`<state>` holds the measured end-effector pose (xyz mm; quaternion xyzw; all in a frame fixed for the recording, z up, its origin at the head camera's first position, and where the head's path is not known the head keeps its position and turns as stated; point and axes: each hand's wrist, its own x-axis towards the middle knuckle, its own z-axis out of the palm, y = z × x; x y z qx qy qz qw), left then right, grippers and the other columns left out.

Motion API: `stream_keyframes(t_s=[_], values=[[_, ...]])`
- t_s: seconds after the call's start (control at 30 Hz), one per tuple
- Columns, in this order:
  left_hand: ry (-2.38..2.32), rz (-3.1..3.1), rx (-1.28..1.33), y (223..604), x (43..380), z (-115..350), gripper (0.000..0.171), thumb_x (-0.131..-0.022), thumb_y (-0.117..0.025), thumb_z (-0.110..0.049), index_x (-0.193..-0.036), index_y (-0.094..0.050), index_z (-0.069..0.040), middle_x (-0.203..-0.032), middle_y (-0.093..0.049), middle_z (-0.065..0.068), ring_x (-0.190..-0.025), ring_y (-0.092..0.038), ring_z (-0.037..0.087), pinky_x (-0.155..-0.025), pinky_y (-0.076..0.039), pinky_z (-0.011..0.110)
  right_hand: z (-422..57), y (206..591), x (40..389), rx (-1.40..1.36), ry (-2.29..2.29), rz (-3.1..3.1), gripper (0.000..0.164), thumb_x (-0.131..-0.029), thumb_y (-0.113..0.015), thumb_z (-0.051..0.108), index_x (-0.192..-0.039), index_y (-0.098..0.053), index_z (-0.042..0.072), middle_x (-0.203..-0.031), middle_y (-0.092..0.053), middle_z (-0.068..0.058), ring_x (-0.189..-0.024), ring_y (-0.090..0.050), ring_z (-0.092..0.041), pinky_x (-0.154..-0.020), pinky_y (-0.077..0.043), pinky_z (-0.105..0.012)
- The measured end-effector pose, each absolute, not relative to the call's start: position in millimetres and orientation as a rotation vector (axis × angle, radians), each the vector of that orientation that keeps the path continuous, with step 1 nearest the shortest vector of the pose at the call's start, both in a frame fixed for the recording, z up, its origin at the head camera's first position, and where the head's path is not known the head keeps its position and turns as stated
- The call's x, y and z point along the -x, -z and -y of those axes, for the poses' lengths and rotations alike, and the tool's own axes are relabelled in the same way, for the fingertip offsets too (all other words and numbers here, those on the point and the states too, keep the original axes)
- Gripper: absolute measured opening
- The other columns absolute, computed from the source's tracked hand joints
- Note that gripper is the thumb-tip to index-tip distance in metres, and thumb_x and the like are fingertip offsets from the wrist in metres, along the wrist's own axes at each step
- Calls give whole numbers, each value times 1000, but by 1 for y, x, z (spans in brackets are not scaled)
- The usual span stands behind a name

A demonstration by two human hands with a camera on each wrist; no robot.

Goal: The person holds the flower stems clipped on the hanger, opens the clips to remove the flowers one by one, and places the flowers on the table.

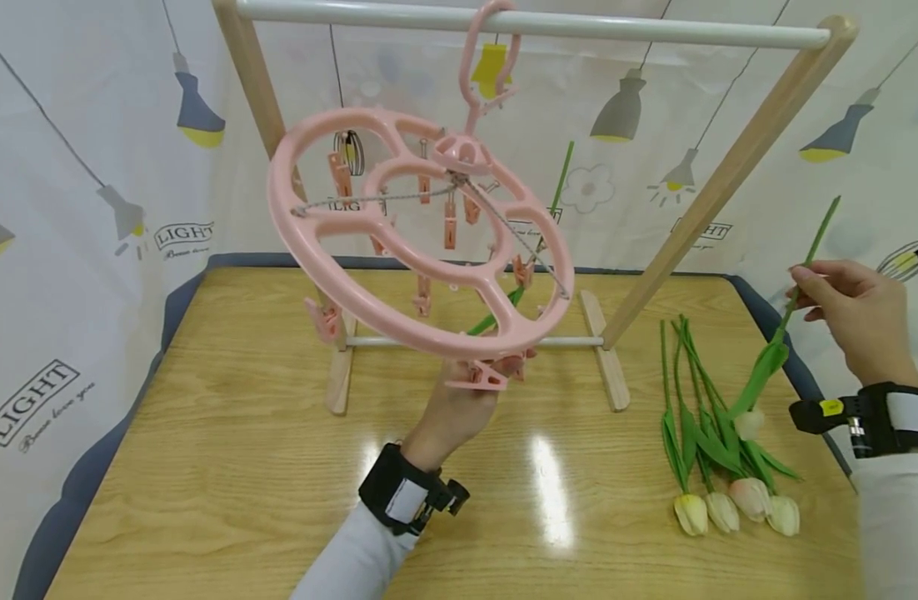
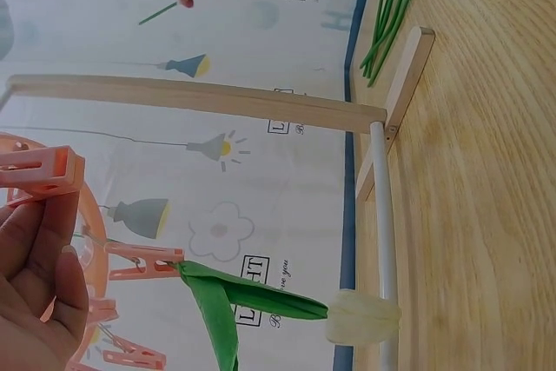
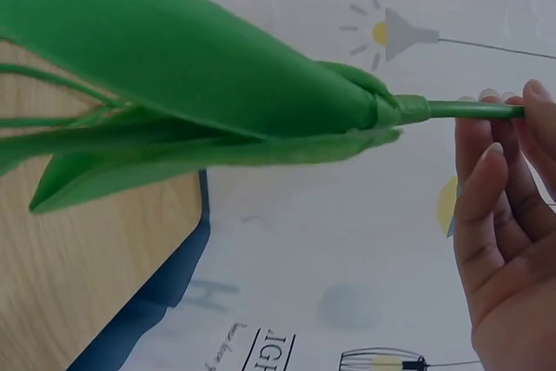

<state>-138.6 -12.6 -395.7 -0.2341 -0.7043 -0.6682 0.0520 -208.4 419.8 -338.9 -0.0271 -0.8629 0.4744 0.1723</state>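
Note:
A pink round clip hanger (image 1: 339, 275) hangs tilted from a white rail, with several small clothespins around it. My left hand (image 1: 462, 404) grips its near lower rim, fingers partly hidden behind the ring. In the left wrist view those fingertips touch a pink clothespin (image 2: 43, 171). Another clothespin (image 2: 143, 261) holds a white tulip (image 2: 360, 317) head down. At the right, my right hand (image 1: 860, 312) pinches the green stem of a second tulip (image 1: 762, 375) between thumb and fingers, its bloom pointing down. Its leaves (image 3: 217, 67) fill much of the right wrist view.
Several white and cream tulips (image 1: 717, 450) lie together on the wooden table (image 1: 227, 467) at the right, under the held one. A wooden stand (image 1: 717, 192) with a white top rail (image 1: 616, 27) rises at the back. Behind it is a lamp-printed cloth (image 1: 54, 275).

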Motion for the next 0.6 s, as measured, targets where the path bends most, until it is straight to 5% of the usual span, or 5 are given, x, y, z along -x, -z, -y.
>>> stream_keyframes(t_s=[0.3,0.47,0.6], values=[[2067,2127,725,395,139,12,20,-97,-54,4,-113,-64,5,-106,-71,21,-94,-68,34,-84,-58,29,-442,360,209,231,-1101,2676,12,-99,-58,34,-107,-64,27,-66,-56,37,-61,-55,13,-53,-47,-9],[2112,2102,722,394,140,13,16,-98,-55,-1,-110,-65,6,-103,-70,22,-87,-66,29,-82,-58,33,-449,372,212,277,-911,2842,48,-101,-52,39,-123,-60,-3,-62,-53,32,-56,-53,11,-50,-48,-16],[2151,2077,731,394,140,12,18,-96,-54,4,-111,-64,8,-105,-68,25,-88,-67,25,-81,-59,33,-454,380,208,293,-777,2953,56,-103,-49,40,-123,-59,-11,-64,-63,14,-53,-56,3,-49,-49,-21]])
